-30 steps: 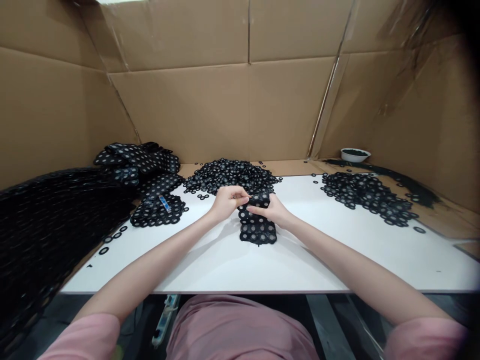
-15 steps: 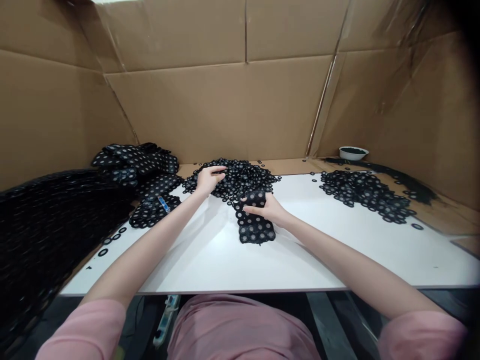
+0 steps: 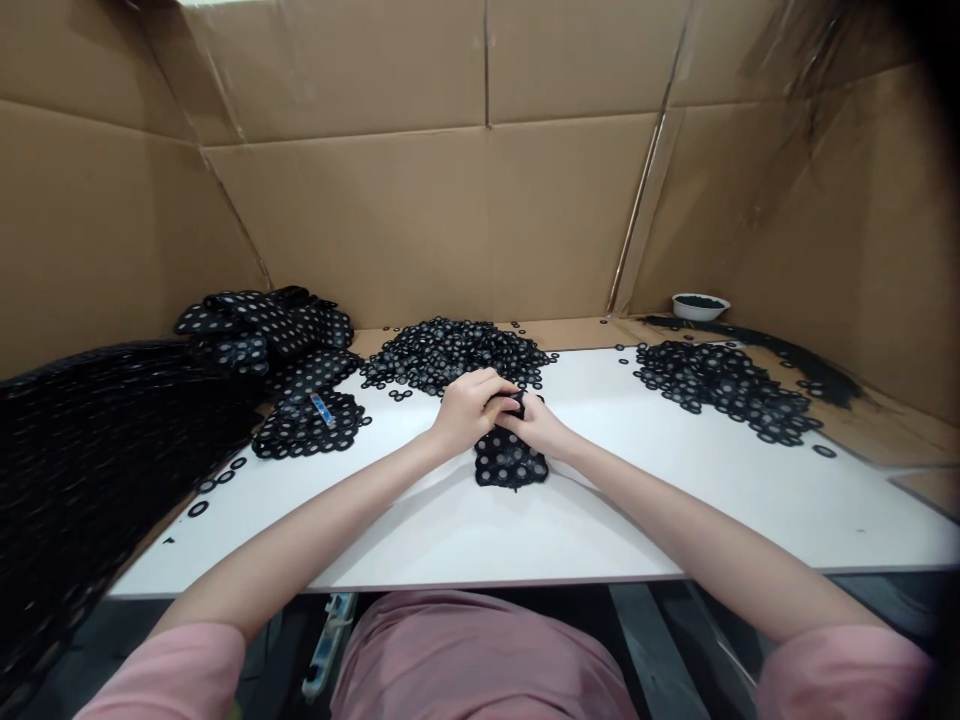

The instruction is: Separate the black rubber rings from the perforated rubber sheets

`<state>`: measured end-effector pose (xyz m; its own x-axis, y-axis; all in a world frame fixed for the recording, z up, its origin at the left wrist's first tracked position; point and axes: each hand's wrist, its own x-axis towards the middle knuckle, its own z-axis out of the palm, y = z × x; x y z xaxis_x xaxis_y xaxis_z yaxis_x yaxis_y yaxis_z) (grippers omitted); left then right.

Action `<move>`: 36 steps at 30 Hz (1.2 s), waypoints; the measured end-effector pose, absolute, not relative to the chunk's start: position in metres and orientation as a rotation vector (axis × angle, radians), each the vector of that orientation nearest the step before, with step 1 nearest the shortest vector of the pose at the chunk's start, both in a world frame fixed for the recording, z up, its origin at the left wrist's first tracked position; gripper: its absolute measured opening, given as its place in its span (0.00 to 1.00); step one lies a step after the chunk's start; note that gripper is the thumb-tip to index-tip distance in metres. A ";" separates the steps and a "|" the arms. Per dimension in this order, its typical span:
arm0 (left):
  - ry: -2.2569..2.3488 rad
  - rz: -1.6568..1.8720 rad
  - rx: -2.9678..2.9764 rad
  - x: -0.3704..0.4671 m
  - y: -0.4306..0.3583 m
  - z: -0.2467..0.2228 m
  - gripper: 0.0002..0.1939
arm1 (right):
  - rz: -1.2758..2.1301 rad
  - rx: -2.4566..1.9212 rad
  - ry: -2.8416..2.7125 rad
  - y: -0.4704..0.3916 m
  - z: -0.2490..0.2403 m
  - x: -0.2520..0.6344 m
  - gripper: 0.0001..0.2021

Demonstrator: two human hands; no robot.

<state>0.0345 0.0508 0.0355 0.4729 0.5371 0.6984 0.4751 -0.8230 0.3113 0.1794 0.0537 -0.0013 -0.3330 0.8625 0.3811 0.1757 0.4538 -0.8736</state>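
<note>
A black mesh piece made of joined rings (image 3: 511, 462) hangs from my right hand (image 3: 541, 428) down onto the white board. My right hand is closed on its upper edge. My left hand (image 3: 472, 408) meets the right there, thumb and fingers pinched together at the top of the piece; whatever lies between those fingertips is hidden. Just behind both hands spreads a heap of loose black rings (image 3: 450, 350).
Another heap of black rings (image 3: 720, 385) lies on the right, near a white bowl (image 3: 700, 307) of dark bits. At left are folded ring mesh (image 3: 277, 325), a blue-labelled strip (image 3: 322, 410) and a large black strand bundle (image 3: 112, 480). Cardboard walls (image 3: 420, 220) enclose the board (image 3: 420, 545).
My left hand has come from the central ring heap toward me and right, and now meets my right hand at the mesh's top edge. The right hand has stayed nearly in place.
</note>
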 end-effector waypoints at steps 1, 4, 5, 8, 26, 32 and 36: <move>0.937 1.289 2.595 0.035 0.051 0.035 0.06 | 0.911 -0.891 -1.797 0.053 0.000 0.178 0.07; 0.994 1.301 2.495 0.038 0.052 0.036 0.08 | 0.874 -0.881 -1.821 0.053 0.001 0.176 0.08; 1.003 1.307 2.488 0.039 0.053 0.035 0.09 | 0.871 -0.884 -1.826 0.053 0.002 0.176 0.08; 1.003 1.333 2.539 0.041 0.056 0.032 0.10 | 0.875 -0.910 -1.827 0.054 0.001 0.176 0.10; 1.295 1.412 1.675 0.014 0.140 0.048 0.12 | 0.967 -0.834 -1.863 0.047 0.002 0.173 0.06; 1.305 1.459 1.737 -0.022 0.160 0.050 0.09 | 1.218 -0.870 -1.585 0.051 0.003 0.181 0.16; 1.159 1.404 1.928 -0.015 0.132 0.046 0.10 | 1.451 -0.870 -1.338 0.053 0.004 0.185 0.20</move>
<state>-0.0150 0.1325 0.0463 0.1127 0.8473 0.5190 0.3488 -0.5229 0.7778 0.1850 0.0530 0.0042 -0.3008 0.9489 0.0955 -0.1717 0.0446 -0.9841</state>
